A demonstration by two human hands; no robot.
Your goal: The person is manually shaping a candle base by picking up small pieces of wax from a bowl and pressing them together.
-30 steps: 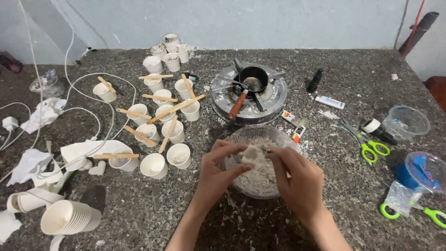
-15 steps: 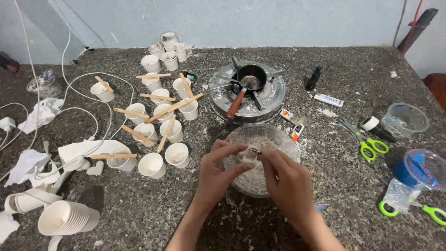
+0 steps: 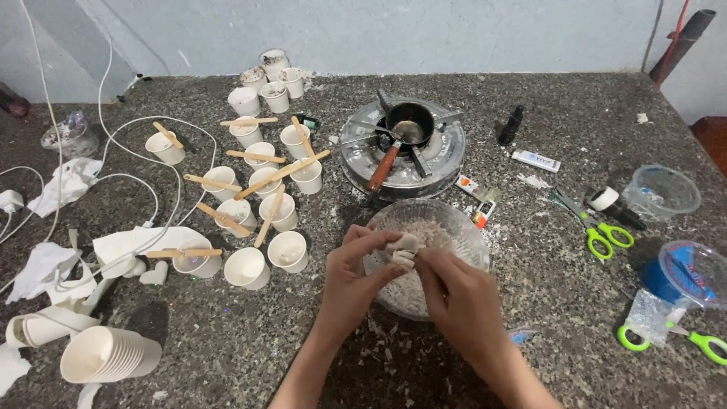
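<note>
Bare table (image 3: 250, 356) near the front edge, left of the left hand (image 3: 356, 276), gives open room. Paper cups (image 3: 257, 220) w/ sticks crowd just left of the glass bowl (image 3: 462, 227); stove (image 3: 401, 148) stands close behind it. Right side: scissors (image 3: 598, 231), tape roll (image 3: 603, 198), plastic tubs (image 3: 665, 191) block the way.
</note>
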